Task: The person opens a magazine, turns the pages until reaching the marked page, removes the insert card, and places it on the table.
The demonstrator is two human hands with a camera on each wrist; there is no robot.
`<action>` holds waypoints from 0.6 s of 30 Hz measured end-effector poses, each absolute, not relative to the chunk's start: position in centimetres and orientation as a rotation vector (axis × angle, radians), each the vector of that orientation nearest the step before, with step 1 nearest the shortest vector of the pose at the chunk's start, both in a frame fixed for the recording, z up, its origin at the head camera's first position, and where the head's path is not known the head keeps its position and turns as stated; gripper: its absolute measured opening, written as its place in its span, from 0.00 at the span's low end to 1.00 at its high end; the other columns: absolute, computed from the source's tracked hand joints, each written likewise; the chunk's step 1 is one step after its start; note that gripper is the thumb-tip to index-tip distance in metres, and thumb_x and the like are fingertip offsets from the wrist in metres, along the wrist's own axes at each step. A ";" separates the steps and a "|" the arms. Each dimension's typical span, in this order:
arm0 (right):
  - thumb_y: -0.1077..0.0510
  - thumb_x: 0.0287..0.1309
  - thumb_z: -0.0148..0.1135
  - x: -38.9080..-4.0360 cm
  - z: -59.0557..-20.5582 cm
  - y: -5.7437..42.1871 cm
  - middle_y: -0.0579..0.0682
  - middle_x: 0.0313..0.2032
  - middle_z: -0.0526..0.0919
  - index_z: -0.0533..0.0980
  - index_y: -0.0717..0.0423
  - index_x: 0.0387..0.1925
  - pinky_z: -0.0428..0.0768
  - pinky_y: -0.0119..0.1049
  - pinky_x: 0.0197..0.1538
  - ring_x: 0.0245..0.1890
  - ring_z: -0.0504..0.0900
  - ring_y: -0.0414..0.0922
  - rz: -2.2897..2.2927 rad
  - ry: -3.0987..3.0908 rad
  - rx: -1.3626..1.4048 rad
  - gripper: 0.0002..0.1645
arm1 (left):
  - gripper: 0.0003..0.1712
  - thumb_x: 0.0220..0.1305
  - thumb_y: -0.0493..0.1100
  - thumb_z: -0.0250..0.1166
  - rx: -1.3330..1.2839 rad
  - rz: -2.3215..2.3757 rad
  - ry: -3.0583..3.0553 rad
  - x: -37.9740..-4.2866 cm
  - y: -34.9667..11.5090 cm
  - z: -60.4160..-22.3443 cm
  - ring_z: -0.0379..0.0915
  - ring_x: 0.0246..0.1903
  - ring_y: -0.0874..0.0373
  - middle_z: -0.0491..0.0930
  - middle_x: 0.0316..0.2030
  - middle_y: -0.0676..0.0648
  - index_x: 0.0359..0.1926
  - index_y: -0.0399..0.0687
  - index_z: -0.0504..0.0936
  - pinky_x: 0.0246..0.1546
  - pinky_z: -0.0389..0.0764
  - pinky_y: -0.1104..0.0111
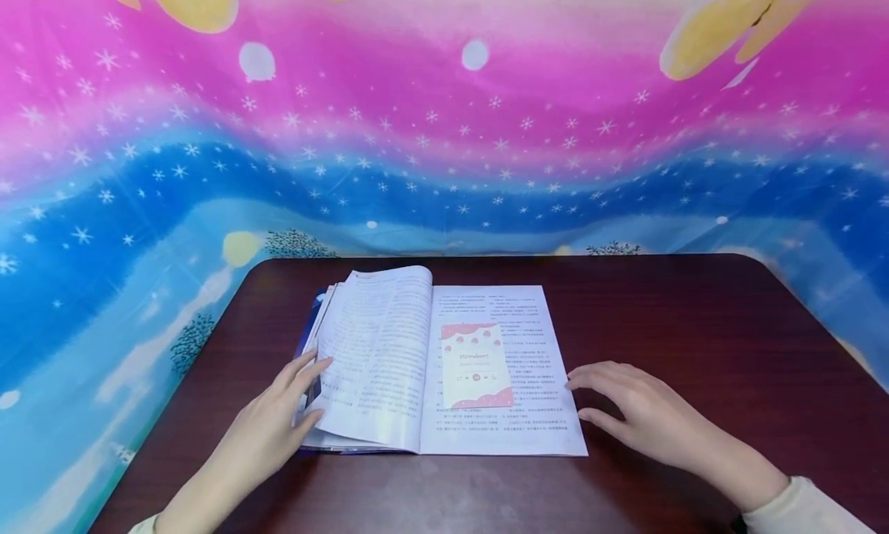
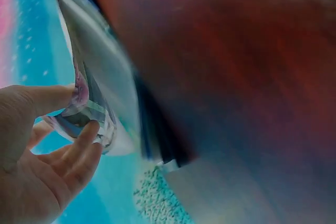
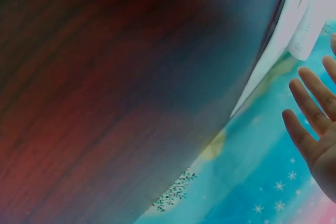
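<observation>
A magazine lies spread on the dark table, its left-hand pages lifted and curving. At their outer edge is my left hand, which pinches the pages between thumb and fingers. The left wrist view shows that hand around a bent, glossy page. On the right-hand page rests a white and pink card with strawberry drawings. Beside the magazine's right edge is my right hand, its fingers loosely spread and holding nothing. In the right wrist view the same hand shows relaxed fingers.
The reddish-brown table extends on both sides of the magazine, with rounded far corners. Behind it hangs a pink and blue backdrop cloth with snowflakes, reaching down around the table's sides.
</observation>
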State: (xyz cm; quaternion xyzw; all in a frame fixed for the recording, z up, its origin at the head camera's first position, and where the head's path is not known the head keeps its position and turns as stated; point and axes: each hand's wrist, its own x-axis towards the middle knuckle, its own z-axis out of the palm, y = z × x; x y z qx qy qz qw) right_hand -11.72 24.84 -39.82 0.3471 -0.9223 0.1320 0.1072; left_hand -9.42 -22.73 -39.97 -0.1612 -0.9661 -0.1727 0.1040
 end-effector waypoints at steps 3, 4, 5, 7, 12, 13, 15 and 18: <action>0.55 0.49 0.77 -11.7 -40.2 24.9 0.38 0.50 0.82 0.81 0.48 0.49 0.80 0.45 0.50 0.51 0.80 0.41 0.371 -2.743 1.047 0.24 | 0.40 0.52 0.36 0.77 -0.464 -0.468 -2.904 -9.4 -22.7 -40.5 0.77 0.53 0.40 0.68 0.66 0.35 0.66 0.46 0.72 0.33 0.83 0.53; 0.55 0.49 0.77 -11.6 -40.3 24.9 0.39 0.51 0.82 0.81 0.48 0.50 0.80 0.45 0.50 0.51 0.80 0.41 0.366 -2.755 1.055 0.24 | 0.40 0.52 0.38 0.77 -0.457 -0.449 -2.926 -9.5 -22.7 -40.6 0.77 0.53 0.39 0.68 0.66 0.35 0.66 0.45 0.72 0.34 0.83 0.51; 0.55 0.49 0.77 -11.6 -40.4 24.9 0.40 0.51 0.82 0.81 0.48 0.49 0.80 0.46 0.51 0.51 0.80 0.42 0.362 -2.770 1.063 0.24 | 0.39 0.52 0.39 0.77 -0.447 -0.432 -2.945 -9.5 -22.7 -40.7 0.77 0.53 0.39 0.68 0.66 0.35 0.66 0.44 0.72 0.35 0.83 0.50; 0.54 0.49 0.77 -11.5 -40.6 24.9 0.41 0.51 0.81 0.81 0.48 0.49 0.80 0.46 0.51 0.51 0.80 0.42 0.360 -2.800 1.072 0.24 | 0.39 0.52 0.41 0.77 -0.431 -0.385 -2.980 -9.5 -22.8 -40.8 0.76 0.54 0.38 0.68 0.65 0.34 0.65 0.43 0.73 0.37 0.82 0.47; 0.52 0.50 0.77 -11.3 -40.9 25.0 0.43 0.52 0.82 0.81 0.48 0.49 0.79 0.48 0.51 0.52 0.80 0.44 0.355 -2.847 1.063 0.23 | 0.40 0.50 0.44 0.79 -0.448 -0.263 -2.997 -9.6 -23.5 -41.3 0.75 0.55 0.36 0.71 0.63 0.32 0.63 0.38 0.74 0.45 0.79 0.44; 0.52 0.50 0.77 -11.2 -41.0 25.0 0.43 0.52 0.82 0.81 0.48 0.49 0.79 0.48 0.51 0.52 0.80 0.44 0.351 -2.852 1.061 0.23 | 0.40 0.49 0.45 0.79 -0.456 -0.242 -2.996 -9.6 -23.7 -41.4 0.74 0.55 0.36 0.71 0.62 0.31 0.62 0.38 0.74 0.47 0.79 0.43; 0.52 0.49 0.77 -11.2 -41.0 25.0 0.43 0.52 0.82 0.81 0.47 0.49 0.79 0.48 0.51 0.52 0.81 0.44 0.348 -2.861 1.064 0.23 | 0.40 0.49 0.45 0.79 -0.473 -0.211 -2.997 -9.6 -24.0 -41.5 0.74 0.55 0.35 0.72 0.61 0.31 0.62 0.37 0.75 0.49 0.77 0.43; 0.53 0.49 0.77 -11.1 -41.1 24.9 0.44 0.52 0.82 0.81 0.47 0.48 0.80 0.48 0.51 0.52 0.81 0.45 0.340 -2.878 1.071 0.23 | 0.39 0.50 0.47 0.79 -0.484 -0.193 -3.010 -9.7 -24.4 -41.7 0.74 0.56 0.35 0.73 0.61 0.32 0.61 0.37 0.75 0.51 0.76 0.42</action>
